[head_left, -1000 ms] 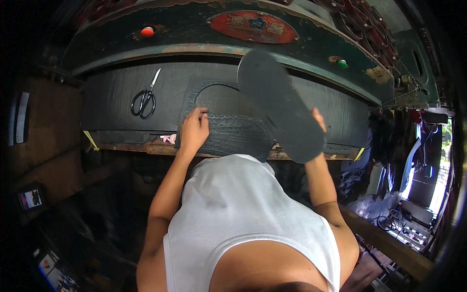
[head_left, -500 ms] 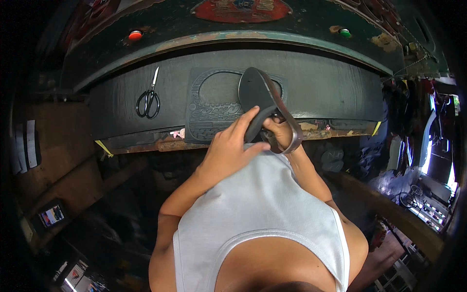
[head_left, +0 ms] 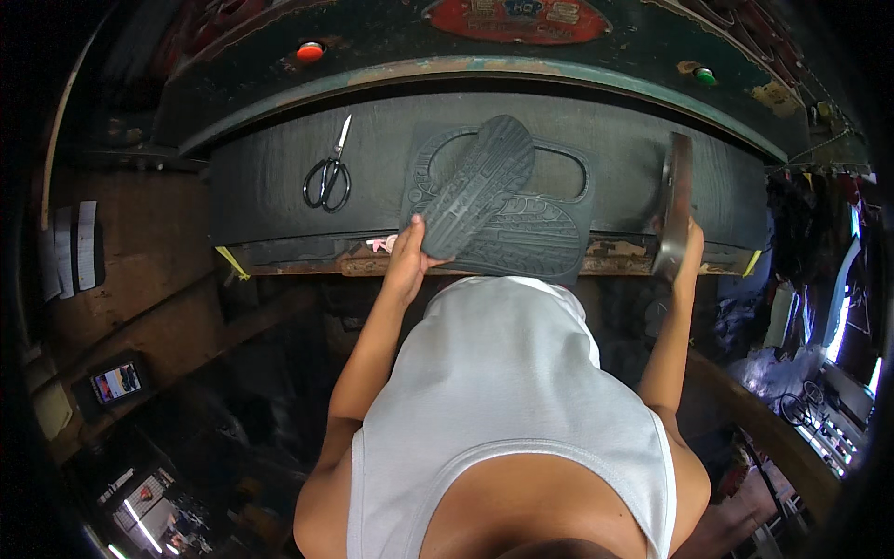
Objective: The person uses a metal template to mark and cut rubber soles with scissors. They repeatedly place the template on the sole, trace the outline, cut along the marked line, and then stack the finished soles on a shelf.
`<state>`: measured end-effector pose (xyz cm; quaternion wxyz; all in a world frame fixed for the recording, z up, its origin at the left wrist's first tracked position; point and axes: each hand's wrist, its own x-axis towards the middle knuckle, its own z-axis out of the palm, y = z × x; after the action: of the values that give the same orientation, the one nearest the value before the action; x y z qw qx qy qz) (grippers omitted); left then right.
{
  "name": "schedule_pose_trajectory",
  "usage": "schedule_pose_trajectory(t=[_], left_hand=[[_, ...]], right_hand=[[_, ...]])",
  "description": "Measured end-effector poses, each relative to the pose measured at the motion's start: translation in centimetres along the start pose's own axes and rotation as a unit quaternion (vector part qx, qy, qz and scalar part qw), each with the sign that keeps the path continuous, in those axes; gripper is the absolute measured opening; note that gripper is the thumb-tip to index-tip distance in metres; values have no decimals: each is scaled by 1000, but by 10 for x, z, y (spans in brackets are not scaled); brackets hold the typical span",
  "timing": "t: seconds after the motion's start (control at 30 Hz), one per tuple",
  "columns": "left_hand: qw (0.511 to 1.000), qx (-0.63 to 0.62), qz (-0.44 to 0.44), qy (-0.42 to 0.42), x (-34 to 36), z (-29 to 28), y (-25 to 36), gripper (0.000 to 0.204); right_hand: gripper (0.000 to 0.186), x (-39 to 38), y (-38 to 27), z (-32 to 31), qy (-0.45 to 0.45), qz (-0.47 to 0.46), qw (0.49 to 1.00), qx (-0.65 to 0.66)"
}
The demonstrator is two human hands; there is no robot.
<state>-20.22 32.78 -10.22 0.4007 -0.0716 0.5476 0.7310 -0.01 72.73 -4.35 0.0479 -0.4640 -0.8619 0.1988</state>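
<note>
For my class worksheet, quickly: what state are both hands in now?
Left hand: holding the near end of the treaded grey sole.
Right hand: holding the brown metal band.

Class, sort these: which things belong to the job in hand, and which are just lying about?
Job in hand:
grey treaded sole, in the left hand
patterned sheet, under the sole
dark curved tool, in the right hand

Lying about:
black-handled scissors
lit screen
white strips
</note>
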Motion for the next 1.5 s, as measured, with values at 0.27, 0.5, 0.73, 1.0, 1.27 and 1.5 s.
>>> schedule_pose_trajectory(t=[0.27,0.5,0.73,1.0,1.27,1.5], left_hand=[[982,179,17,-56,-11,23,0,62],[943,237,215,-96,-12,34,-4,24],[944,193,211,-162,-15,43,-10,16],[924,275,263,-37,-34,32,6,31],[934,138,278,178,5,-25,32,64],[843,236,327,356,-6,-153,66,62]], right_hand=[[31,44,35,33,42,-102,984,-142],[28,2,-30,21,45,-139,982,-118],[23,-83,-168,42,-122,-170,949,238],[15,-112,-200,49,-130,-231,924,276],[15,-165,-225,63,-377,-507,695,343],[76,-61,-204,109,-95,-387,916,-42]])
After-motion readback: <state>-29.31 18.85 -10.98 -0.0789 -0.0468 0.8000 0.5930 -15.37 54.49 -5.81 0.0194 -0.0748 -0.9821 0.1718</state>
